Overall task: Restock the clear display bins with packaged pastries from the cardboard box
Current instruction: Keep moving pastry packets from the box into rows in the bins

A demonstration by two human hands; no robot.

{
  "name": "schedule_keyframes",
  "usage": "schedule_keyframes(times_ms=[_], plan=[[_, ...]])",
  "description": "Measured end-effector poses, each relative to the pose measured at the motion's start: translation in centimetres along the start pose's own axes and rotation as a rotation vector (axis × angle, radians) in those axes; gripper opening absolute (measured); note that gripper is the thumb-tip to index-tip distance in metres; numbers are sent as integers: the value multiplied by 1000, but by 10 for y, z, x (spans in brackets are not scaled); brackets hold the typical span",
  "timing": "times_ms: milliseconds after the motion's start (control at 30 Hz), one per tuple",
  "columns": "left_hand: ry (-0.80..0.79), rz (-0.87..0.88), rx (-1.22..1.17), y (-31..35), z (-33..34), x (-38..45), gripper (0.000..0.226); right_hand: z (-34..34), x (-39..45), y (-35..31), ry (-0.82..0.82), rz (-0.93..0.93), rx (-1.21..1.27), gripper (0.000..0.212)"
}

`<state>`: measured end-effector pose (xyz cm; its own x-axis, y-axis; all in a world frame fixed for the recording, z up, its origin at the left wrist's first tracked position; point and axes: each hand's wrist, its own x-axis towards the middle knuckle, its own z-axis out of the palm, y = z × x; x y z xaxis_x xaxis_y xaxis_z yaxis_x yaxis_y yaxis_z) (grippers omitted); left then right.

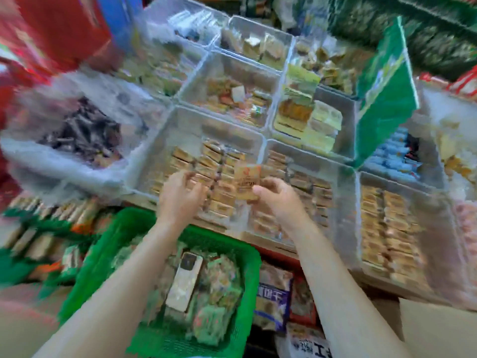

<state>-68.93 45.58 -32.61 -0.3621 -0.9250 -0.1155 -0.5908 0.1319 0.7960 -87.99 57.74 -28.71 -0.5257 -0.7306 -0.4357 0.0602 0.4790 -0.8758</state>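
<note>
The frame is blurred by motion. My right hand (276,196) pinches an orange packaged pastry (246,180) upright over the near clear display bin (160,140). That bin holds rows of brown packaged pastries (209,161). My left hand (180,193) hovers over the same rows with its fingers curled; whether it holds a packet I cannot tell. A second clear bin (346,174) to the right holds similar packets. A corner of a cardboard box (438,329) shows at the bottom right.
A green plastic basket (247,254) with snack packets and a white phone (184,280) sits under my forearms. More clear bins of packaged sweets fill the counter behind. A green sign (382,99) stands at the right; a clear bag of dark snacks (82,135) lies left.
</note>
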Motion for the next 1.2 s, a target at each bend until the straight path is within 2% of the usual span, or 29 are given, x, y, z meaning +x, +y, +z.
schedule_keyframes(times_ms=[67,100,167,267,467,567,700,833,900,1000,1200], plan=[[85,107,331,-44,-26,30,47,43,35,-8,50,-5,-55,41],[92,156,440,-61,-35,45,51,61,51,-13,75,-12,-86,38],[-9,163,560,-79,-49,66,59,92,77,-30,139,-42,-141,24],[-152,149,647,-96,-54,82,71,125,111,-50,195,-57,-238,23],[-77,189,557,-102,-55,80,74,176,179,-57,211,-123,-516,18],[-23,219,525,-106,-53,80,83,192,202,-48,189,-93,-722,20],[-2,231,503,-110,-51,79,97,203,222,-47,100,-179,-1118,26],[4,226,505,-111,-49,80,102,211,232,-53,-93,-249,-1399,25],[9,229,508,-111,-48,81,104,212,232,-57,-144,-285,-1471,33],[17,240,500,-112,-47,82,104,211,233,-58,-171,-234,-1508,39],[40,237,483,-110,-47,80,97,205,236,-56,-170,-160,-1428,39]])
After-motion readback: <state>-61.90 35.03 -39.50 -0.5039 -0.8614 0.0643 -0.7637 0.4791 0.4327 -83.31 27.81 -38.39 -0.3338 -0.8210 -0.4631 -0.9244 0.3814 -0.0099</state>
